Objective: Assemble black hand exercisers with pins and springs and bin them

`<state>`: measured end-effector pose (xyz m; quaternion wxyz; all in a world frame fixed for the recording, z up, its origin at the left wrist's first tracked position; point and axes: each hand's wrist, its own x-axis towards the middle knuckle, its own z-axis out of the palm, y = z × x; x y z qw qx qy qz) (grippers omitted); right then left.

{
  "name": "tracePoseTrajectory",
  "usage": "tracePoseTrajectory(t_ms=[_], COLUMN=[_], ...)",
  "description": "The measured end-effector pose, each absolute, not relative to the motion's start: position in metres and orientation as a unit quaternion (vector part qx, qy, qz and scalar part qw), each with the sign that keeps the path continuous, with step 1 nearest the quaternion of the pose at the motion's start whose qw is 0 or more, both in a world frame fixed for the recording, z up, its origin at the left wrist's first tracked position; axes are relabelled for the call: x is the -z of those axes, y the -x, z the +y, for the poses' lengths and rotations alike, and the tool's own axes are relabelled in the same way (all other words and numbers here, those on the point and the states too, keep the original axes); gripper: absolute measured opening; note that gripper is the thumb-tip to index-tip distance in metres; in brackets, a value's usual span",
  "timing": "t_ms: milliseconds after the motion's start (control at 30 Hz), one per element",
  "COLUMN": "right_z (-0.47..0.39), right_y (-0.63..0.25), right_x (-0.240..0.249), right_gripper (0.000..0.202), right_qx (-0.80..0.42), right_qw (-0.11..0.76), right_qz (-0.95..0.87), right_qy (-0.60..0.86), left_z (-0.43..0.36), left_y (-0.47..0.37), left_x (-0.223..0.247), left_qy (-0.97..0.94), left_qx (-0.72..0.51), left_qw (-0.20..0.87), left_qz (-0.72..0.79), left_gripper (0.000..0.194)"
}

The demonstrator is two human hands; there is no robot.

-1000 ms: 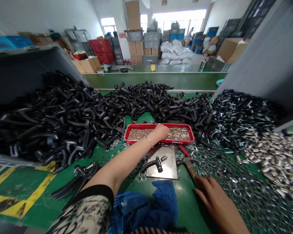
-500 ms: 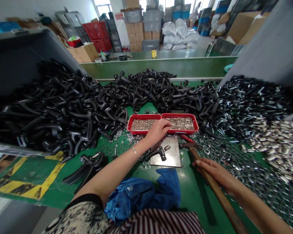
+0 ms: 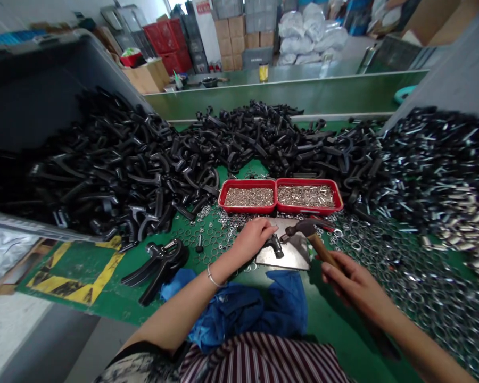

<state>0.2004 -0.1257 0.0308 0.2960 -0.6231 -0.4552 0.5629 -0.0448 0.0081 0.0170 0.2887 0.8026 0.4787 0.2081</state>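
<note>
My right hand (image 3: pixel 353 279) is wrapped round the wooden handle of a claw hammer (image 3: pixel 315 246). The hammer's head hangs over a flat metal plate (image 3: pixel 299 259), close to a small metal pin standing out by a black plastic clamp handle (image 3: pixel 277 247). This handle lies on the plate, and my left hand (image 3: pixel 255 238) is closed on it, covering much of its length. Just behind the plate are two red trays (image 3: pixel 247 209) of small metal pins and rivets. Red-gripped pliers (image 3: pixel 323 224) lie partly hidden behind the hammer head.
Black plastic handles (image 3: pixel 239 138) are heaped across the back and in the grey bin (image 3: pixel 115 96) at left. Metal rings (image 3: pixel 407 287) cover the right side. An assembled spring clamp (image 3: pixel 159 266) sits front left, a blue cloth (image 3: pixel 239 308) in front of me.
My left hand has come back from the trays to the black handle on the plate. My right hand has raised the hammer and brought its head over the plate. The view has shifted.
</note>
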Motion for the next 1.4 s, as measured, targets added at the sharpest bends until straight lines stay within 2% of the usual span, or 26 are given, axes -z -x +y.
tracePoseTrajectory(t_ms=[133, 300, 500, 567, 667, 733, 800, 900, 1000, 1100, 1167, 1300, 1400], right_z=[-0.127, -0.130, -0.122, -0.120, -0.117, -0.113, -0.107, -0.097, -0.094, -0.098, -0.102, -0.101, -0.092], right_y=[-0.201, -0.208, -0.214, -0.213, -0.206, -0.200, -0.195, -0.199, -0.208, -0.205, -0.193, -0.159, -0.146], right_x=[-0.023, -0.015, -0.021, -0.029, -0.044, -0.049, -0.047, -0.031, -0.016, -0.011, -0.011, -0.009, 0.000], right_gripper=[0.048, 0.047, 0.047, 0.045, 0.043, 0.043, 0.039, 0.037, 0.043, 0.047, 0.042, 0.042, 0.051], right_qx=[-0.563, -0.561, -0.491, -0.428, -0.348, -0.315, -0.304, -0.351, -0.371, -0.234, -0.207, -0.465, -0.555], right_qw=[0.301, 0.303, 0.240, 0.219, 0.220, 0.205, 0.155, 0.094, 0.139, 0.250, 0.310, 0.362, 0.393], right_qz=[-0.444, -0.445, -0.534, -0.593, -0.659, -0.687, -0.704, -0.689, -0.655, -0.672, -0.676, -0.549, -0.424], right_qy=[0.629, 0.629, 0.645, 0.646, 0.629, 0.621, 0.623, 0.627, 0.643, 0.656, 0.636, 0.593, 0.599], left_z=[0.007, 0.006, 0.005, -0.002, -0.019, -0.029, -0.034, -0.032, -0.030, -0.043, -0.059, -0.085, -0.069], left_y=[0.035, 0.026, 0.027, 0.031, 0.036, 0.037, 0.038, 0.038, 0.040, 0.038, 0.032, 0.021, 0.034], left_x=[-0.012, -0.004, -0.008, -0.014, -0.015, -0.009, 0.000, 0.010, 0.009, 0.002, 0.000, -0.004, -0.019], left_qy=[-0.835, -0.851, -0.930, -0.910, -0.871, -0.861, -0.853, -0.851, -0.847, -0.802, -0.776, -0.813, -0.841], left_qx=[-0.120, -0.078, -0.039, -0.066, -0.126, -0.136, -0.140, -0.151, -0.169, -0.240, -0.305, -0.364, -0.327], left_qw=[0.206, 0.145, 0.056, 0.063, 0.109, 0.153, 0.184, 0.198, 0.213, 0.245, 0.241, 0.169, 0.186], left_qz=[0.495, 0.498, 0.360, 0.404, 0.462, 0.466, 0.467, 0.462, 0.456, 0.489, 0.497, 0.422, 0.389], left_gripper=[0.029, 0.027, 0.035, 0.049, 0.088, 0.093, 0.091, 0.094, 0.092, 0.081, 0.078, 0.085, 0.081])
